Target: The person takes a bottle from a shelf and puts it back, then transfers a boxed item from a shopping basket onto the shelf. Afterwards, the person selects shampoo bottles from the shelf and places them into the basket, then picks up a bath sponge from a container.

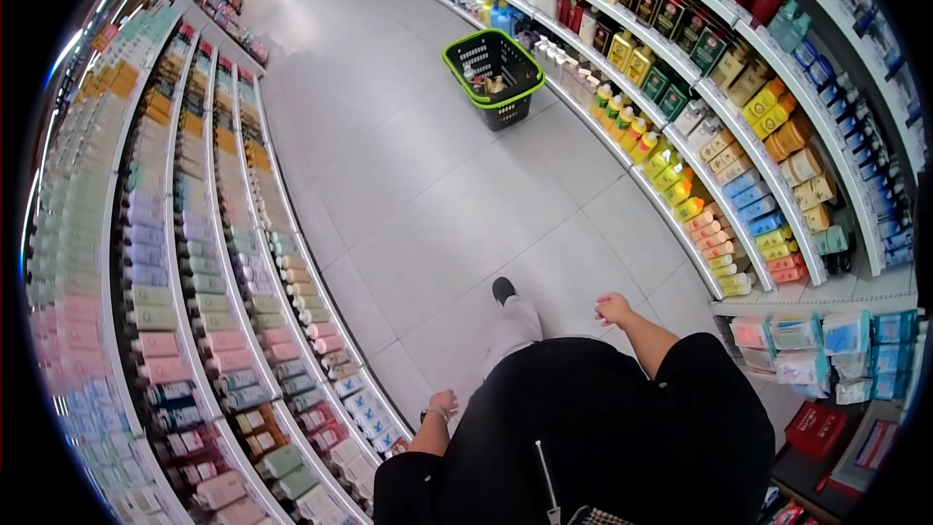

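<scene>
In a shop aisle between two curving banks of shelves, my left hand [442, 402] hangs beside the white packs [370, 416] on the lower left shelf; its fingers are too small in view to tell whether they are open or closed. My right hand [611, 309], fingers loosely bent and apart, grips nothing visible above the floor [466, 209], with the yellow bottles [669, 173] farther off. The basket [504, 118] stands upright on the floor ahead, near the right shelf, a few small goods [493, 86] inside.

Hazards: a wide swing of the left arm could knock packs down; a shoe [502, 290] catching the basket could tip it and spill its loose load.

Materials: slotted black basket, apparently plastic, with bright green rim; smooth grey square tiles; rounded, glossy bottles; flat-faced packs; soft black sleeves [695, 369].
</scene>
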